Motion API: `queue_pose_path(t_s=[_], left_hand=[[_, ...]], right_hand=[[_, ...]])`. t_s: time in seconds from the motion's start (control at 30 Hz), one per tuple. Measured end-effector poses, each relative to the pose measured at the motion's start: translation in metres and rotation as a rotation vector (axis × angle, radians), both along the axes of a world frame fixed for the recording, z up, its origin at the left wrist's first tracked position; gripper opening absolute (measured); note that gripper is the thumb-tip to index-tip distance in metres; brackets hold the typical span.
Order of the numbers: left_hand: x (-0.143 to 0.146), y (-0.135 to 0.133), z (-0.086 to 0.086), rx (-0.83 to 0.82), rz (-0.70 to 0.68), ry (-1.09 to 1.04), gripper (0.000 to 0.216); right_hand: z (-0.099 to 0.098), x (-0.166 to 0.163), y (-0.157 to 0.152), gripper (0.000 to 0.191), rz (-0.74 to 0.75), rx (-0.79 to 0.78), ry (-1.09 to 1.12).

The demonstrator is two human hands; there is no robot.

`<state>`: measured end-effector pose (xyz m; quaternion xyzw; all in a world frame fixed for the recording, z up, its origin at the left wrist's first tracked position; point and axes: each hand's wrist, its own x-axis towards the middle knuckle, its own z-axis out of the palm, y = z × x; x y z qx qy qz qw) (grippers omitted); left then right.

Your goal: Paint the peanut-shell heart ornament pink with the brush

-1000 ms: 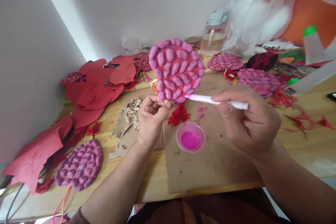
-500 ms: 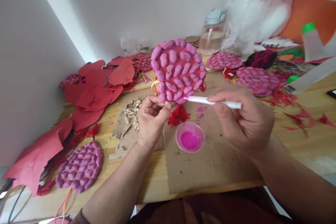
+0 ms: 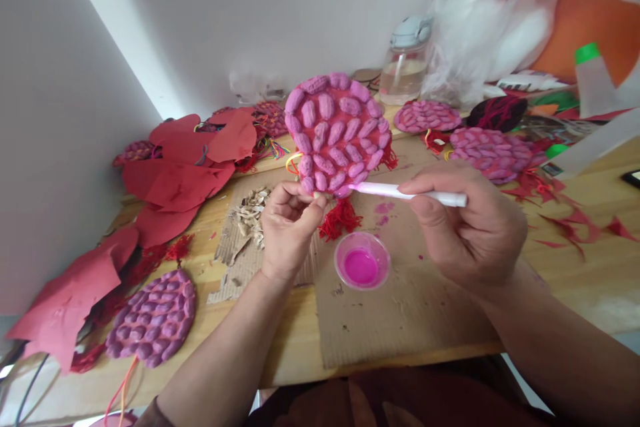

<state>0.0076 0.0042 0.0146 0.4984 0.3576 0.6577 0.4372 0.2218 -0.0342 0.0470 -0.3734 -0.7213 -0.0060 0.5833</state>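
My left hand (image 3: 291, 223) pinches the lower edge of a round red craft piece (image 3: 336, 137) covered in pink-painted peanut shells, holding it up facing me. A red tassel (image 3: 341, 219) and a yellow-orange cord hang from it. Between the thumb and fingers of my right hand (image 3: 465, 223) is a white paintbrush pen (image 3: 410, 194), its pink tip at the piece's bottom edge beside a shell. Below sits a clear plastic cup (image 3: 363, 261) of bright pink paint, standing on a cardboard sheet (image 3: 405, 320).
Peanut shell scraps (image 3: 251, 213) lie on the cardboard at left, near red paper cutouts (image 3: 187, 160). Another painted piece (image 3: 153, 317) rests front left; more pieces (image 3: 493, 153) lie right. A water bottle (image 3: 404, 63), a plastic bag (image 3: 480, 27) and a green-capped bottle (image 3: 595, 80) stand behind.
The craft piece has tilted slightly and shifted a little left at its top. My right hand has moved slightly right, while the pen tip stays near the lower edge.
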Motion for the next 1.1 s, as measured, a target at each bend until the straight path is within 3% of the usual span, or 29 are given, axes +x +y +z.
queue_pose_path(t_s=[0.53,0.77,0.93,1.1], left_hand=[[-0.0004,0.0019,0.0066,-0.219,-0.078,-0.189,0.034],[0.0023,0.0002,0.0057,-0.198,-0.065,-0.206,0.032],[0.0026,0.0001,0.0055,-0.207,-0.06,-0.189,0.032],[0.0029,-0.0002,0.0055,-0.19,-0.069,-0.208,0.034]], right_hand=[[0.0004,-0.0012,-0.001,0.017,-0.034,0.026,-0.021],[-0.0017,-0.0015,-0.0009,0.025,0.038,0.019,-0.006],[-0.0014,-0.0032,-0.0017,0.019,-0.057,0.023,0.015],[-0.0006,-0.0046,-0.0025,0.019,0.007,-0.003,0.036]])
